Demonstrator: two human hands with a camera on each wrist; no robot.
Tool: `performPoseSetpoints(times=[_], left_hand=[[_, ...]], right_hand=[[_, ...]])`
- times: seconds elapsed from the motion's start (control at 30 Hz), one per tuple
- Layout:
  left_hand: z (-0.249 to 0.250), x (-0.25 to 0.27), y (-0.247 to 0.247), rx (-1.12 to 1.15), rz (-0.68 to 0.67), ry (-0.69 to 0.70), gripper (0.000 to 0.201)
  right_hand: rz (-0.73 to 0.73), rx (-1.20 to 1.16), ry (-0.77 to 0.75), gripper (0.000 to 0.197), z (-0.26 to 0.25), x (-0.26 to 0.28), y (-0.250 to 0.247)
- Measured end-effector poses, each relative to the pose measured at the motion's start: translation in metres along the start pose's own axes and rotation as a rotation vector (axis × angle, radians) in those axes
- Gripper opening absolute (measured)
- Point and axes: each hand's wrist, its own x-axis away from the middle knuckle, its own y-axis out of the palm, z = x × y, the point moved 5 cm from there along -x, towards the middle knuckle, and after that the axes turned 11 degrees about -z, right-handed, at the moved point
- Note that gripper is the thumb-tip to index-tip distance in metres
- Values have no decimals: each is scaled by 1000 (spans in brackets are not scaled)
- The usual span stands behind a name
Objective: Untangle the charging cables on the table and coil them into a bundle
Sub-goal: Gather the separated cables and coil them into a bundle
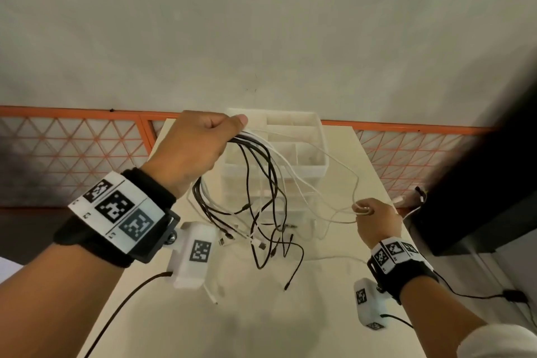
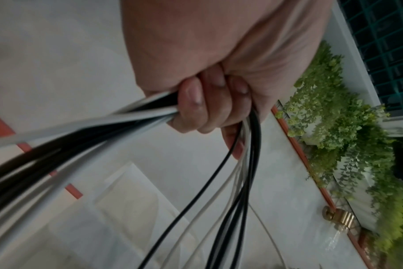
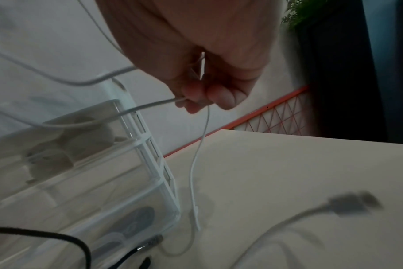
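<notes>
My left hand (image 1: pixel 197 148) is raised above the table and grips a bundle of black and white cables (image 1: pixel 261 183). Their loops hang down from the fist and the plug ends trail on the table. In the left wrist view the fingers (image 2: pixel 196 102) curl tightly round the cable bundle (image 2: pixel 242 182). My right hand (image 1: pixel 374 218) sits lower at the right and pinches a thin white cable (image 1: pixel 334 180) that runs back up to the bundle. In the right wrist view that white cable (image 3: pixel 196 163) hangs from the fingertips (image 3: pixel 219 98), its plug near the table.
A clear plastic drawer organiser (image 1: pixel 290 154) stands at the back of the beige table (image 1: pixel 261 314), right behind the hanging cables. An orange lattice rail (image 1: pixel 72 148) runs along the wall. A dark object (image 1: pixel 479 198) borders the table's right side, with another cable beside it.
</notes>
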Motion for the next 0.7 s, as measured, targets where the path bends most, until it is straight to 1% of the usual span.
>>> performPoseSetpoints(times=[0.03,0.1,0.17,0.2,0.27,0.3,0.37,0.43,0.5,0.53,0.57,0.6,0.63,0.67,0.7], left_hand=[[-2,1,2,-8,-1,-7,52],[-4,1,3,7,25,-9,55],[-4,1,-1,41,77,3,53],[-3,0,-4,48,101,10,53],[-1,0,-5,33,112,17,52],[0,0,-1,12,97,16,52],[0,2,9,-54,65,10,53],[-3,4,21,-127,39,8,52],[-5,5,34,-187,-1,23,52],[-4,5,41,-247,-24,42,50],[-1,5,48,-315,-50,63,45],[3,6,54,-362,-74,86,36],[6,6,59,-379,-94,102,27],[7,6,61,-375,-117,105,22],[7,6,62,-361,-140,97,21]], right_hand=[[-8,-15,-13,31,-1,1,0],[-84,-8,28,38,1,2,2],[-212,92,62,54,2,9,7],[-284,174,49,65,-2,14,10],[-390,305,-40,81,-20,27,13],[-420,332,-91,86,-33,33,14],[-405,340,-207,91,-66,43,4],[-351,260,-353,88,-106,59,-14],[-315,63,-520,78,-147,84,-36],[-310,22,-588,72,-167,98,-43],[-305,45,-636,62,-182,108,-44],[-291,109,-659,45,-192,115,-41],[-271,188,-647,25,-198,116,-36],[-253,248,-612,15,-199,113,-31],[-250,272,-568,22,-195,107,-26]])
